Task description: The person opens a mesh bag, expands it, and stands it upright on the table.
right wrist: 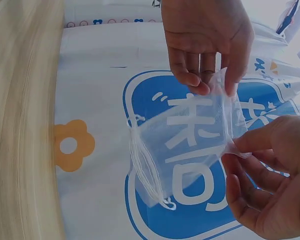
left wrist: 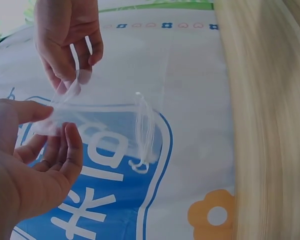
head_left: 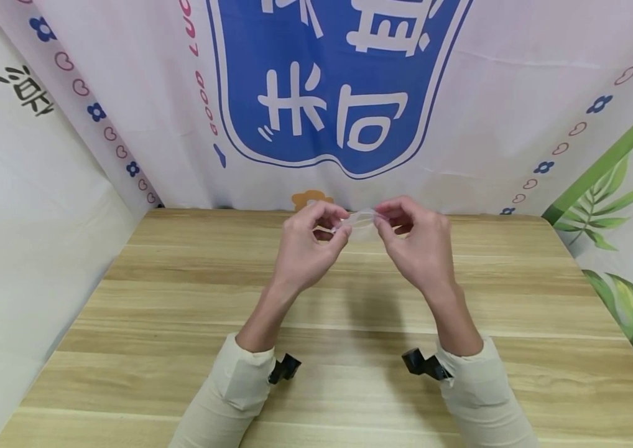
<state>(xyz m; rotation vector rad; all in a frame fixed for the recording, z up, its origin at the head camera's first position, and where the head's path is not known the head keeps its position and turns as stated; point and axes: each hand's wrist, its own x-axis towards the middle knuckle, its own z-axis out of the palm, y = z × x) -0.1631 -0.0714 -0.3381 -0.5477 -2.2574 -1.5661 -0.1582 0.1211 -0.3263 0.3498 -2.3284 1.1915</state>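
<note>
A small see-through mesh bag (right wrist: 190, 140) with white drawstring cords (right wrist: 149, 167) hangs between my two hands above the far part of the table. My left hand (head_left: 312, 244) pinches one corner of its edge between thumb and fingers. At the opposite corner my right hand (head_left: 420, 244) pinches it the same way, so the edge is spread between them. The cords lie bunched at the end away from my fingers, with small loops at their tips, as the left wrist view shows on the bag (left wrist: 105, 122). The blue print behind shows through the mesh.
A wooden table (head_left: 182, 348) spreads under both arms. Right behind its far edge hangs a printed cloth (head_left: 154, 112) with a blue badge and an orange flower. White cloth stands at the left, and a leaf-patterned cloth (head_left: 630, 261) at the right. Each sleeve carries a black camera mount (head_left: 285, 368).
</note>
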